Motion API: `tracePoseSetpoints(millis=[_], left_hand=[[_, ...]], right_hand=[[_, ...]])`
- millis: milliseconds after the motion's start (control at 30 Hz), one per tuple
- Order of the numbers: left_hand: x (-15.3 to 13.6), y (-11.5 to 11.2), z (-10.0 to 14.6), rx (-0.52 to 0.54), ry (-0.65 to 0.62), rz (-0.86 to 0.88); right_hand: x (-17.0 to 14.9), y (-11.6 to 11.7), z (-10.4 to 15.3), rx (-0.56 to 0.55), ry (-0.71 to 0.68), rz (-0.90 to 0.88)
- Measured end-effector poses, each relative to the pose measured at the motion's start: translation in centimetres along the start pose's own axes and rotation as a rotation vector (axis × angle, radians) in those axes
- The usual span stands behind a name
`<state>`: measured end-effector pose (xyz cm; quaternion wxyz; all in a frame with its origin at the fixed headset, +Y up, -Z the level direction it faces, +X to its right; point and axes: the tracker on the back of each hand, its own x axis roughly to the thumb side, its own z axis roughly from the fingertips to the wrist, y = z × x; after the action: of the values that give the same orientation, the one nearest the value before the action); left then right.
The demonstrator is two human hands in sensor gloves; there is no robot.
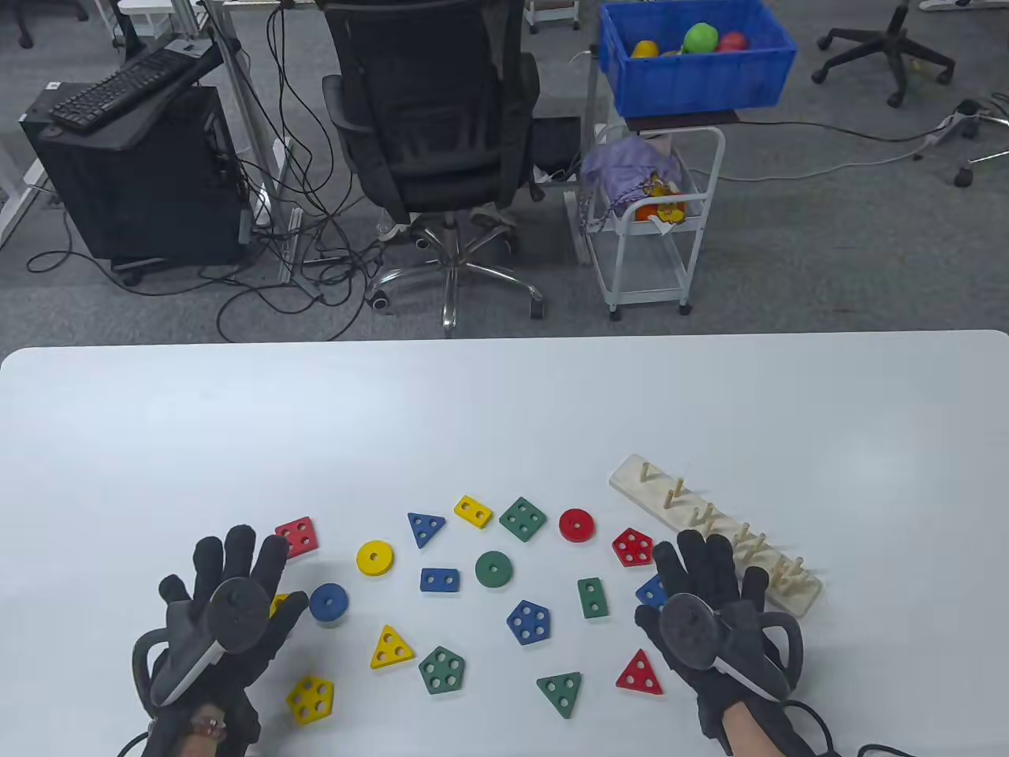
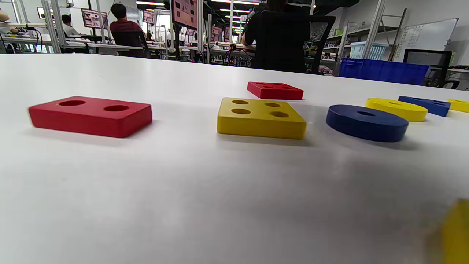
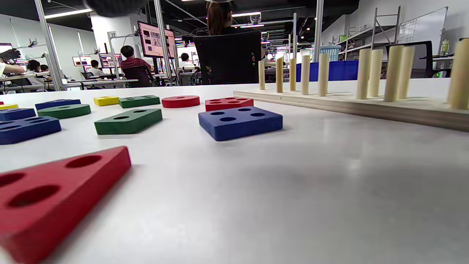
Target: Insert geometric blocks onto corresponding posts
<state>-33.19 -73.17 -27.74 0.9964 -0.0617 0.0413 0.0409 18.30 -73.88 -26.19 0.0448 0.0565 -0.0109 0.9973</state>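
The wooden peg board point(image 1: 713, 527) with several upright posts lies at the right, with no block on it; it also shows in the right wrist view point(image 3: 351, 104). Coloured blocks lie scattered on the white table point(image 1: 504, 410). My left hand point(image 1: 228, 579) is spread flat, fingers straight, partly covering a yellow square block point(image 2: 260, 117), near the blue disc point(image 1: 329, 603) and the red square point(image 1: 297, 536). My right hand point(image 1: 705, 572) is spread flat too, beside the board, partly over a blue square block point(image 3: 240, 123). Neither hand holds anything.
A red triangle point(image 1: 640, 673), green triangle point(image 1: 561, 693), green pentagon point(image 1: 441, 669), yellow pentagon point(image 1: 310, 699) and yellow triangle point(image 1: 391, 648) lie near the front edge. A red two-hole rectangle point(image 2: 91, 115) lies by the left hand. Beyond the table stand an office chair point(image 1: 441, 126) and a cart point(image 1: 654, 221).
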Motion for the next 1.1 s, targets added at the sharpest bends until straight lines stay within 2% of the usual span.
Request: tracePoseSetpoints(millis=[600, 700, 800, 933, 1033, 1100], left_hand=[[0.2, 0.0, -0.3, -0.025, 0.003, 0.012], [0.2, -0.3, -0.4, -0.035, 0.005, 0.003], [0.2, -0.4, -0.3, -0.035, 0.007, -0.013], [0.1, -0.1, 0.0, -0.015, 0.013, -0.005], [0.0, 0.0, 0.1, -0.015, 0.01, 0.008], [0.0, 0.0, 0.1, -0.017, 0.014, 0.002]], right_hand=[[0.0, 0.0, -0.1, 0.056, 0.003, -0.011], [1.0, 0.0, 0.1, 0.121, -0.095, 0.03], [2.3, 0.0, 0.3, 0.139, -0.186, 0.101], [4.9, 0.2, 1.0, 0.245, -0.382, 0.19], [5.9, 0.9, 1.4, 0.313, -0.367, 0.334], [6.3, 1.0, 1.5, 0.261, -0.397, 0.387]])
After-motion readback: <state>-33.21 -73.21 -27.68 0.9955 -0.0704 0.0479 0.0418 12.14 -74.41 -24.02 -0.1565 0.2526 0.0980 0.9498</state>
